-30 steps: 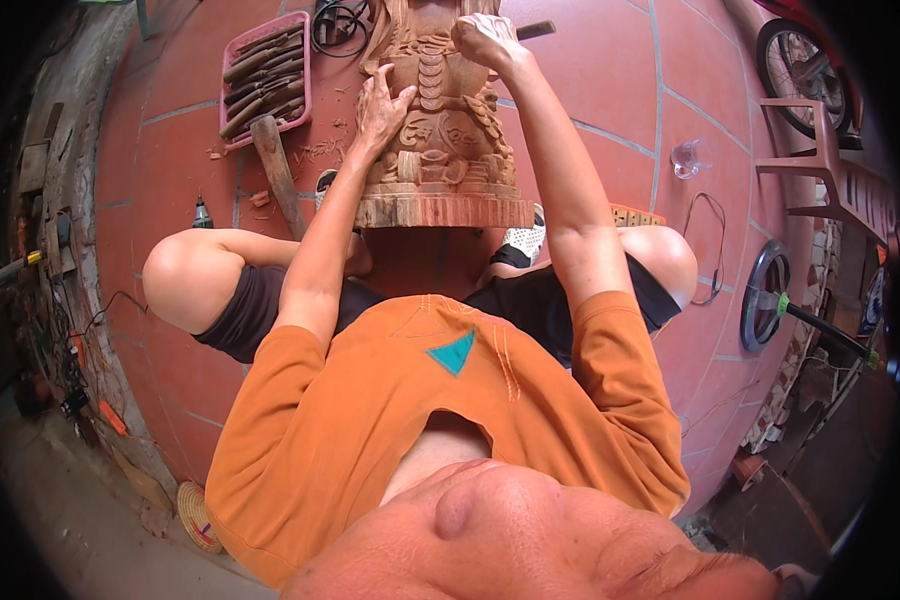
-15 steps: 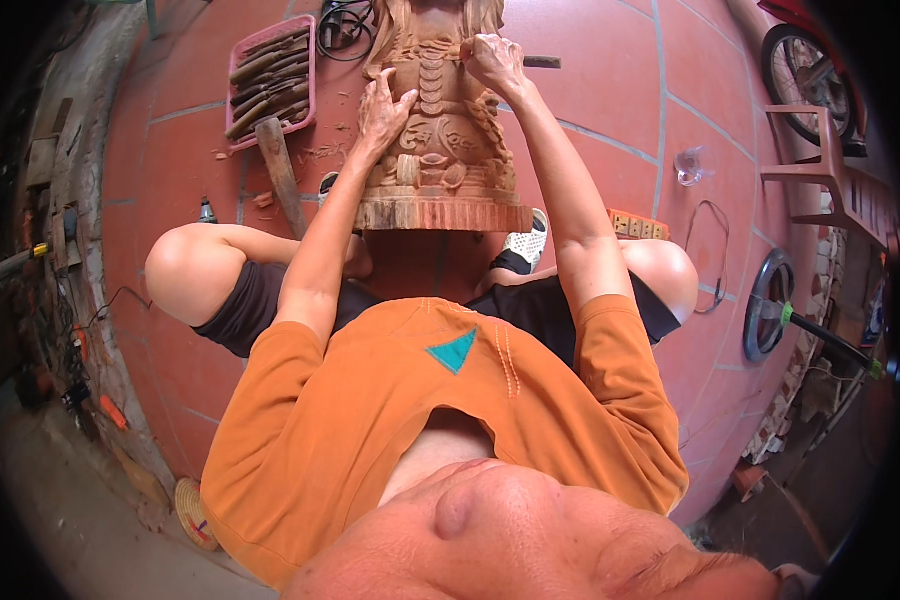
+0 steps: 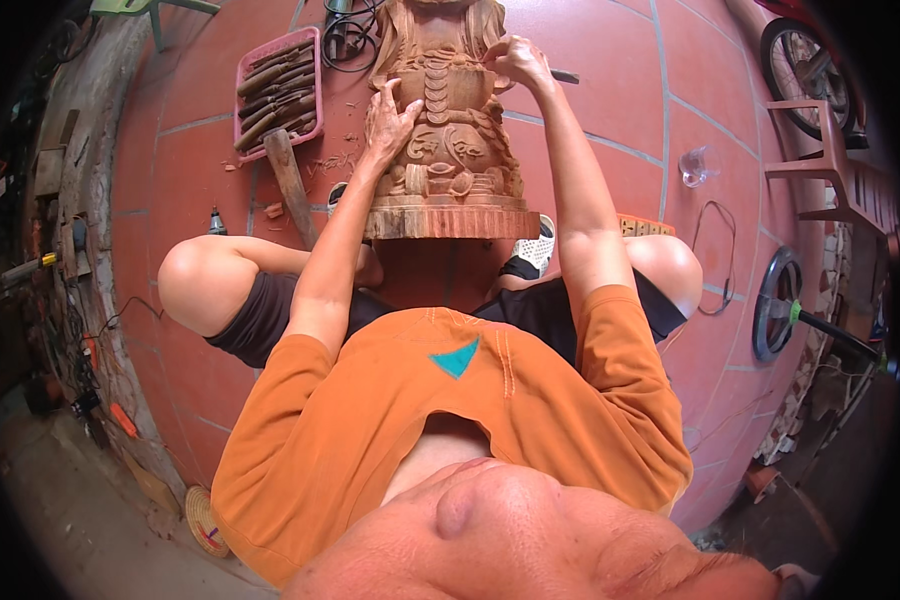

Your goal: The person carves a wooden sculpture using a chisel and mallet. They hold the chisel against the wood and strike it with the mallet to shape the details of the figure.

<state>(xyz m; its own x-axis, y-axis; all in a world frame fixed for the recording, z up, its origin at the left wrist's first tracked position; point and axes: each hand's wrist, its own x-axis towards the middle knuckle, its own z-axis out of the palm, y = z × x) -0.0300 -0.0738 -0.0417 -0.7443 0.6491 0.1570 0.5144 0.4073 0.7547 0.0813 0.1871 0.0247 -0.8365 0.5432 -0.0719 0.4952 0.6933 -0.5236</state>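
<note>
A reddish-brown wood carving (image 3: 445,150), with relief scrolls and a row of overlapping discs, stands between my legs on a thick base. My left hand (image 3: 388,125) rests on its left side, thumb apart from the fingers, and grips nothing visible. At the carving's upper right edge is my right hand (image 3: 520,62), its fingers bent and pinched together. Whatever those fingers hold, if anything, is too small or hidden to make out. Behind the right wrist a dark flat bar (image 3: 564,76) lies on the floor.
Left of the carving, a pink basket (image 3: 320,95) holds several wood-handled tools, with a wooden mallet (image 3: 288,185) beside it. An orange power strip (image 3: 645,227) lies by my right knee. At right are a clear cup (image 3: 692,166), a plastic chair (image 3: 820,165) and a wheel (image 3: 776,303).
My right hand has moved right, off the carving's front to its edge. The left hand keeps its place on the wood. The whole view has shifted slightly.
</note>
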